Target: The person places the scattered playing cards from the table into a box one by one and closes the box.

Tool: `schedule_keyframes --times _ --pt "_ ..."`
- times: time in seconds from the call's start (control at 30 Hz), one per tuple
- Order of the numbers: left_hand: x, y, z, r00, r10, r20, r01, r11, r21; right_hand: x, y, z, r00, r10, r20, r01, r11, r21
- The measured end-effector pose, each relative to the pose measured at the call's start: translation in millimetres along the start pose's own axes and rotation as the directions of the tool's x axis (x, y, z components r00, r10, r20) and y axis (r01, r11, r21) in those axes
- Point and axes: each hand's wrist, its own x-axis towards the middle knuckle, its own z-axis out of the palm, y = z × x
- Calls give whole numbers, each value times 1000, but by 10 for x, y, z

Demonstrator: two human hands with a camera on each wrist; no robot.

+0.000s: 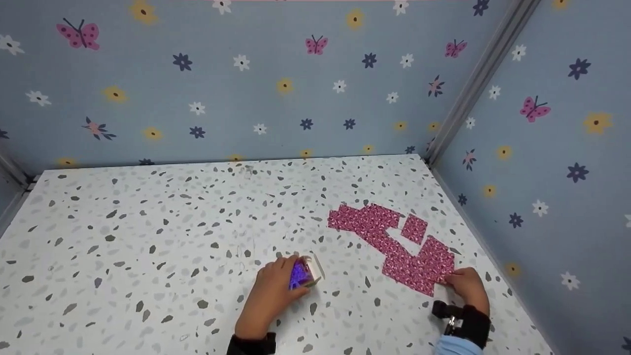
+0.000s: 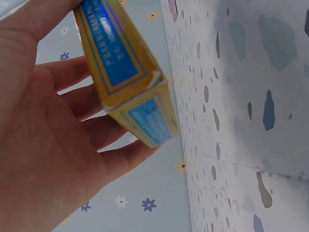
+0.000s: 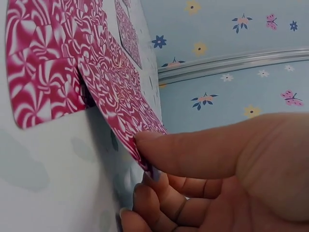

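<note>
Several playing cards with pink-and-white swirled backs lie spread and overlapping on the right part of the table. My right hand pinches a card by its edge between thumb and fingers; the right wrist view shows that card tilted up off the surface, its far end over the other cards. To the left of the cards, my left hand grips a small card box from the side, thumb near and fingers beyond. In the left wrist view the box is yellow with blue printed panels. Its flap stands open towards the cards.
The white speckled table meets a flowered blue panel at the back. Another flowered panel rises close beyond my right hand. One card lies apart from the group, near the right side.
</note>
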Motion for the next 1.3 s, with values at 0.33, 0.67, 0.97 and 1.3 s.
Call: schedule_keyframes --times 0.33,0.67,0.97,1.3 --pt "-5 5 -5 1000 -9 20 9 1000 6 -45 -215 1 998 -54 36 48 986 162" --pt "8 8 3 999 -15 31 15 1000 11 -227 -831 366 981 -167 103 144 969 201" --pt "15 22 4 1000 -3 18 3 1000 12 -303 -1085 581 958 -248 145 226 962 152" --pt "54 59 57 999 12 48 -13 1000 17 -436 -1161 611 887 -396 235 365 916 166"
